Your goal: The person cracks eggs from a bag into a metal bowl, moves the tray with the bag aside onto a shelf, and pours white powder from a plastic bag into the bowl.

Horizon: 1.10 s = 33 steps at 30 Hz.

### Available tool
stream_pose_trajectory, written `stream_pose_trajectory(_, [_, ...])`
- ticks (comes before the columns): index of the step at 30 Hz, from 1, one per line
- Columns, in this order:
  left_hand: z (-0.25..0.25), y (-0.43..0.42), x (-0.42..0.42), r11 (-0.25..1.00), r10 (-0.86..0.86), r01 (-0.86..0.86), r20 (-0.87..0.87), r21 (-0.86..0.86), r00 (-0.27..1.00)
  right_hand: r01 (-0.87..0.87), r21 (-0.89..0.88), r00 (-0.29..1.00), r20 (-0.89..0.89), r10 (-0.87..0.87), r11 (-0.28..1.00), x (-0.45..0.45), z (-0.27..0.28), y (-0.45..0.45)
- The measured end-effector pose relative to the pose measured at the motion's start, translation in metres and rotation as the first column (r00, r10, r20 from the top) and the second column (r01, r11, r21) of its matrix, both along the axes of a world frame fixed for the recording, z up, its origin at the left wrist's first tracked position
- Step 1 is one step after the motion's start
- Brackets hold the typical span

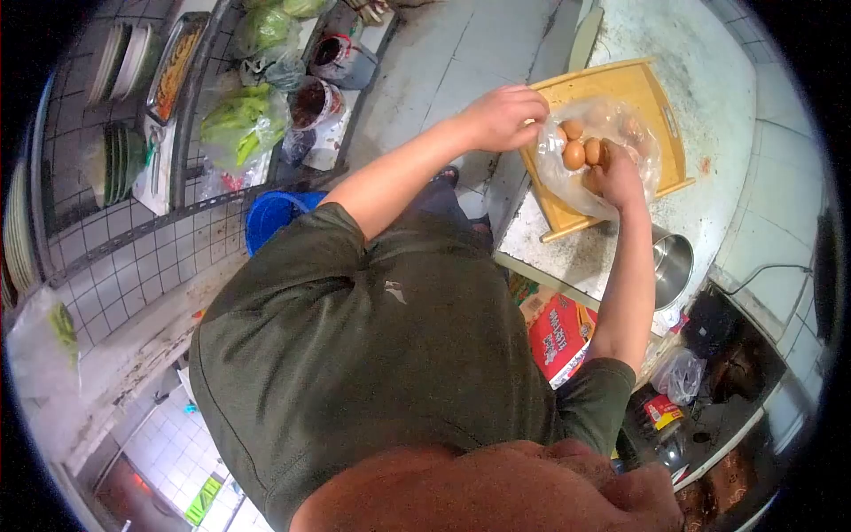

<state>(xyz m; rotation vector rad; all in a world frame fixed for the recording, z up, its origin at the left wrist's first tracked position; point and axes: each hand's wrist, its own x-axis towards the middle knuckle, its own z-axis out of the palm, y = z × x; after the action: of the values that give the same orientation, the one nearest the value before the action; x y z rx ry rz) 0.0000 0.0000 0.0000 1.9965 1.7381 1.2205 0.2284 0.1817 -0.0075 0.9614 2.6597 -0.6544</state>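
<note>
A clear plastic bag [646, 182] of brown eggs [574, 154] lies opened on a yellow wooden tray [554, 213]. At the bag's left rim, my left hand [510, 120] is closed in a pinch on the plastic. My right hand [618, 180] reaches into the mouth of the bag, its fingers curled around an egg beside several others. Part of that egg is hidden by the fingers. More eggs show dimly through the plastic at the far side.
The tray rests on a worn white counter [727, 97], with a metal pot [674, 266] close to my right forearm. A red printed box [560, 332] sits below. Shelves at left hold bagged greens [238, 129], plates [120, 164] and tubs [312, 105]. A blue bucket [270, 222] stands beneath.
</note>
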Motion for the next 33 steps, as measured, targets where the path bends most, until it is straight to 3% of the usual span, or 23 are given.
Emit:
stream_pose_trajectory(2, [0.002, -0.002, 0.005, 0.999, 0.021, -0.021, 0.003, -0.026, 1.000, -0.015, 0.041, 0.988, -0.152, 0.021, 0.999, 0.006, -0.013, 0.000])
stream_pose_trajectory(8, [-0.002, -0.005, 0.009, 0.997, 0.073, -0.073, -0.004, -0.037, 0.997, -0.048, 0.122, 0.999, 0.000, 0.048, 0.991, -0.015, 0.002, -0.011])
stream_pose_trajectory(11, [-0.002, -0.006, 0.008, 0.996, 0.088, -0.088, -0.001, -0.032, 0.996, -0.011, 0.076, 0.999, 0.039, 0.008, 0.997, -0.017, -0.007, -0.002])
stream_pose_trajectory(14, [0.002, -0.007, 0.006, 0.993, 0.114, -0.114, -0.004, -0.036, 0.993, 0.145, -0.127, 0.955, -0.240, -0.172, 0.981, -0.001, -0.021, 0.012])
stream_pose_trajectory(16, [0.004, -0.007, 0.005, 0.993, 0.111, -0.111, -0.002, -0.044, 0.994, 0.201, -0.594, 0.772, -0.393, -0.499, 0.779, 0.007, -0.008, 0.006])
stream_pose_trajectory(18, [0.003, -0.005, 0.007, 0.993, 0.104, -0.104, -0.009, -0.050, 0.995, 0.063, -0.909, 0.499, -0.328, -0.802, 0.411, 0.025, 0.009, -0.002])
stream_pose_trajectory(21, [0.002, 0.000, 0.013, 0.994, 0.088, -0.090, -0.024, -0.063, 0.996, -0.420, -0.897, 0.275, -0.270, -0.923, 0.137, 0.048, 0.028, -0.027])
stream_pose_trajectory(26, [0.012, 0.008, 0.027, 0.994, 0.003, -0.004, -0.010, -0.110, 1.000, -0.575, -0.808, 0.006, -0.162, -0.987, 0.129, 0.092, 0.032, -0.069])
stream_pose_trajectory(31, [0.013, 0.014, 0.035, 0.997, -0.047, 0.043, -0.057, -0.071, 0.997, -0.387, -0.895, -0.116, -0.191, -0.975, 0.221, 0.164, 0.030, -0.132])
stream_pose_trajectory(33, [0.013, 0.016, 0.035, 0.995, -0.053, 0.049, -0.053, -0.087, 0.997, -0.199, -0.943, -0.163, -0.237, -0.958, 0.267, 0.201, 0.023, -0.165])
